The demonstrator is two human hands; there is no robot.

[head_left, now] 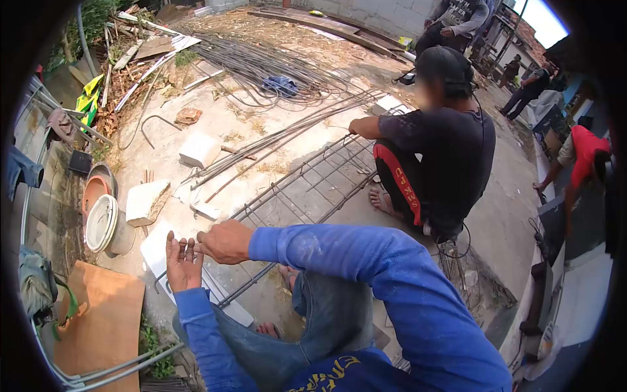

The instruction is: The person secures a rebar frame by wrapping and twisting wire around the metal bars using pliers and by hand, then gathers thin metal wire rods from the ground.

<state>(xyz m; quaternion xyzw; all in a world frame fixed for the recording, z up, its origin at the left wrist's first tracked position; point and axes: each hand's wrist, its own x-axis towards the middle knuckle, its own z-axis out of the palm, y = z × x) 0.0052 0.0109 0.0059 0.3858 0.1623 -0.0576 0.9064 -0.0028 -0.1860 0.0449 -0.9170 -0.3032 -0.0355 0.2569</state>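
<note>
My left hand is raised with its fingers stretched upward and slightly bent. Close beside its fingertips, my right hand is closed with finger and thumb together; anything held there is too small to make out. Both hands are above the near end of a long steel rebar cage, made of bars tied with square stirrups. White boards lie beneath and beside my hands. Across the cage squats a co-worker in dark clothes, one hand at the cage's far part.
Concrete blocks and stacked buckets stand to the left. Loose rebar lies behind, with a blue cloth on it. A plywood sheet is at lower left. Other people are at the right.
</note>
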